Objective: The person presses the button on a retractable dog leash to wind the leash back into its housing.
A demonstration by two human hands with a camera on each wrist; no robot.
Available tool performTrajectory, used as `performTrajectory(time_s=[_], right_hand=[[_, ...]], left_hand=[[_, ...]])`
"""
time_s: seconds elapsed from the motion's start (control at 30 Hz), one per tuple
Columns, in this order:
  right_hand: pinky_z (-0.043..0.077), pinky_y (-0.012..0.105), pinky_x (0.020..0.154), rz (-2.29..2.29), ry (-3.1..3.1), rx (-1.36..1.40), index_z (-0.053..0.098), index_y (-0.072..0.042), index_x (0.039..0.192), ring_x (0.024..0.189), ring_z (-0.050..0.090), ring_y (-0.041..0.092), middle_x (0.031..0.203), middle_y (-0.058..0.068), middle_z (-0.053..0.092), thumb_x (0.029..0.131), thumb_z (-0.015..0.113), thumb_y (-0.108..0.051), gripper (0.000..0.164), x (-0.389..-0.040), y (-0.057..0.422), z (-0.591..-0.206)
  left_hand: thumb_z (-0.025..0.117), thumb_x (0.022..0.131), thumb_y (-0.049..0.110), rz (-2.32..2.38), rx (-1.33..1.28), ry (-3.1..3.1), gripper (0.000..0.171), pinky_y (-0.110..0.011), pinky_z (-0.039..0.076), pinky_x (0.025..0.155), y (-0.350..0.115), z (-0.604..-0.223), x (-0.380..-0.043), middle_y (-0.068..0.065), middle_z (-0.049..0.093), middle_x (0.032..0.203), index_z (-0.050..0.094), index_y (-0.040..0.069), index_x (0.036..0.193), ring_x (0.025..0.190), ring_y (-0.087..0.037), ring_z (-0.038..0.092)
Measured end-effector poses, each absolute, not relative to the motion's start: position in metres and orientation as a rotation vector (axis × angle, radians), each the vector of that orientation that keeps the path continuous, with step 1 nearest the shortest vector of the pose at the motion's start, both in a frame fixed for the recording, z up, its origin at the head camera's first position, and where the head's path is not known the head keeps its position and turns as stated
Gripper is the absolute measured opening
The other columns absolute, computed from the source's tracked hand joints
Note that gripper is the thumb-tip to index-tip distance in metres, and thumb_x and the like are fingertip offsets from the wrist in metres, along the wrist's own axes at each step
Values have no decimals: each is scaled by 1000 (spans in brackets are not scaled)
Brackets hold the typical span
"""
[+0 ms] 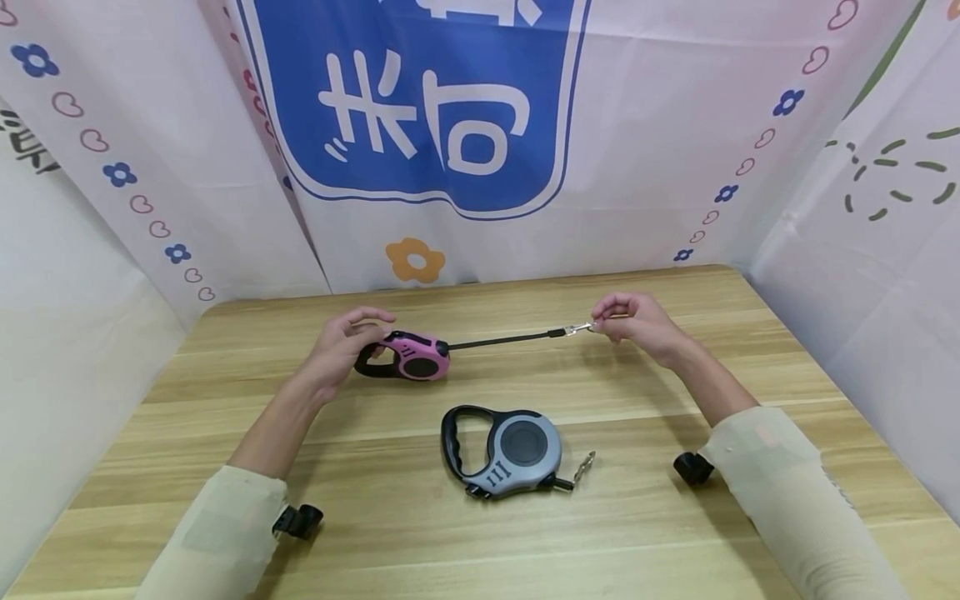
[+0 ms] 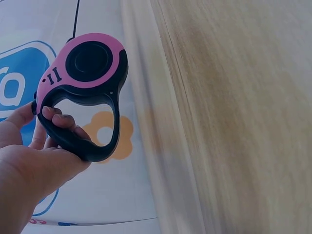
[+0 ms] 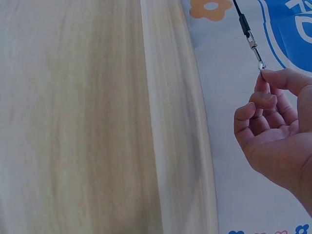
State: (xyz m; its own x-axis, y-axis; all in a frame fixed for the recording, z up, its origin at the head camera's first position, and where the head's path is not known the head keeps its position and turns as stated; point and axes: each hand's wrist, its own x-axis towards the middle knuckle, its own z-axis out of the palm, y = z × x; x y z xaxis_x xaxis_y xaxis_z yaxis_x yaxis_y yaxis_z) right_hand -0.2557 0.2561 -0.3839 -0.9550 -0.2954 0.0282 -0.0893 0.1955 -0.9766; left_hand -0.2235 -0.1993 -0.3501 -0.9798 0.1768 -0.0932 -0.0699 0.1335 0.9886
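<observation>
My left hand [image 1: 347,348] grips the black loop handle of a pink retractable dog leash [image 1: 422,358], its fingers curled through the loop in the left wrist view. A black cord [image 1: 498,340] runs out of the casing to the right, drawn straight. At its end is a silver metal clip [image 1: 577,329], which my right hand [image 1: 636,327] pinches by the tip between thumb and forefinger. In the right wrist view the other fingers are loosely bent. Nearer to me, a grey-blue retractable leash [image 1: 517,454] lies on the table, its own metal clip [image 1: 585,467] beside its nozzle.
The wooden table [image 1: 360,533] ends at the back against a white printed cloth [image 1: 645,167] with a blue emblem. White cloth walls stand at both sides. A small black camera is strapped at each wrist.
</observation>
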Motion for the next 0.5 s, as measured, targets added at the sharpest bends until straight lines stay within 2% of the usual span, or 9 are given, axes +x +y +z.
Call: performTrajectory(time_s=[0.23,0.5], right_hand=[[48,24,66,-1849,2296,-372,61,8,107,74,56,10,92,1,65,92,69,3,18,-255,254,-383],[49,25,67,-1844,2293,-365,60,11,110,74,56,10,95,3,65,92,69,4,21,-253,250,-381]], left_hand=[[59,104,8,1948,125,2216,14,-26,49,81,-198,-351,-223,9,74,94,69,18,109,80,-12,59],[60,105,12,1932,143,2225,12,-28,51,83,-197,-350,-221,9,73,98,69,14,112,82,-12,60]])
